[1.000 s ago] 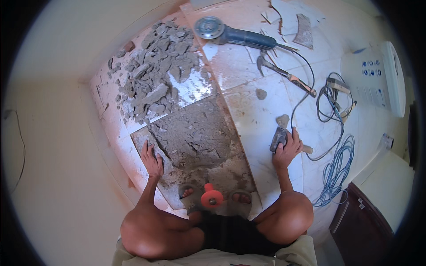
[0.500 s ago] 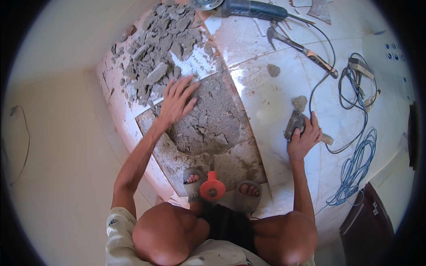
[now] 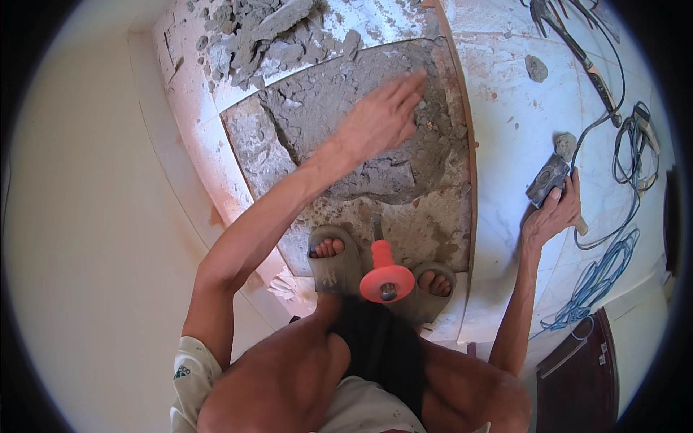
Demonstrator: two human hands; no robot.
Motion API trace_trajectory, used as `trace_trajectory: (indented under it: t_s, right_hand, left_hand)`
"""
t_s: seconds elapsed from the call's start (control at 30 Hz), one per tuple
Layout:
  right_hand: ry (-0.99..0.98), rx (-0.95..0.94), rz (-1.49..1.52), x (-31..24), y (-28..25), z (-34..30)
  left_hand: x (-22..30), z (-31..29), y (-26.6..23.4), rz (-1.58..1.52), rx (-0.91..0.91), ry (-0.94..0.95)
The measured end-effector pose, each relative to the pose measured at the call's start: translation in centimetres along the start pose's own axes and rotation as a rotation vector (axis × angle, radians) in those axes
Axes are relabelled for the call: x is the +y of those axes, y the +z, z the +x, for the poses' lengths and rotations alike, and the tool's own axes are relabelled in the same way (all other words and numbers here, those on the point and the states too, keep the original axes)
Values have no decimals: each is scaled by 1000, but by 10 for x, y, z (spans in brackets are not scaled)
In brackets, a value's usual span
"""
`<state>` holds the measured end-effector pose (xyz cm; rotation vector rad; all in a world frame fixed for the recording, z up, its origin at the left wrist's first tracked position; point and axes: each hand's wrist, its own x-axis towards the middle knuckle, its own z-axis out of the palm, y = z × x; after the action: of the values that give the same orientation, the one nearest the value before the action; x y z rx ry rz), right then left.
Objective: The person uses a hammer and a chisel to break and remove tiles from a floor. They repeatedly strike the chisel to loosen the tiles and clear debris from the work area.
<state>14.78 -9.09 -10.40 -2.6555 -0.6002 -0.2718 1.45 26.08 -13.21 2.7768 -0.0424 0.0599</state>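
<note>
My left hand (image 3: 382,119) is stretched over a square of broken grey mortar (image 3: 317,90) where floor tile is gone. Its fingers are extended, slightly blurred, and hold nothing I can see. On the right, my right hand (image 3: 554,216) grips the handle of a club hammer (image 3: 548,180) lying on the white tiles (image 3: 505,144); the wooden handle's end sticks out past the fingers. Between my sandalled feet stands a chisel (image 3: 385,270) with a red-orange grip and round hand guard, its blade toward the broken patch.
Grey rubble (image 3: 281,29) is heaped at the far left. A claw hammer (image 3: 588,68) lies far right near a black cable (image 3: 613,119). Blue cable (image 3: 595,274) is coiled at the right. Mortar lumps (image 3: 535,68) dot the tiles. A pale wall (image 3: 86,202) rises at left.
My left hand has moved right, from beside the rubble heap across the mortar patch. The view has shifted; the angle grinder is out of sight. My right hand stays on the club hammer.
</note>
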Motion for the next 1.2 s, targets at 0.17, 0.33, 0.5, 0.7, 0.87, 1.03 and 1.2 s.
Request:
trace_trajectory:
  t_s: [0.17, 0.33, 0.5, 0.7, 0.87, 1.03, 1.2]
  right_hand:
    - [10, 21, -30, 8, -6, -9]
    - [-10, 61, 7, 2, 5, -1]
    - [-2, 51, 5, 9, 1, -5]
    - [45, 72, 177, 4, -1, -6]
    - [56, 127, 238, 8, -3, -14]
    - [26, -80, 96, 23, -25, -18]
    - [45, -144, -8, 14, -35, -23]
  left_hand:
    - [15, -3, -52, -291, -478, -375]
    - [-18, 18, -13, 123, 249, 33]
    - [19, -22, -8, 27, -112, -79]
    - [9, -21, -42, -319, 39, -179]
    - [13, -36, -73, -325, -193, -302]
    - [47, -98, -89, -435, -574, 60]
    - [108, -150, -60, -846, -366, -197]
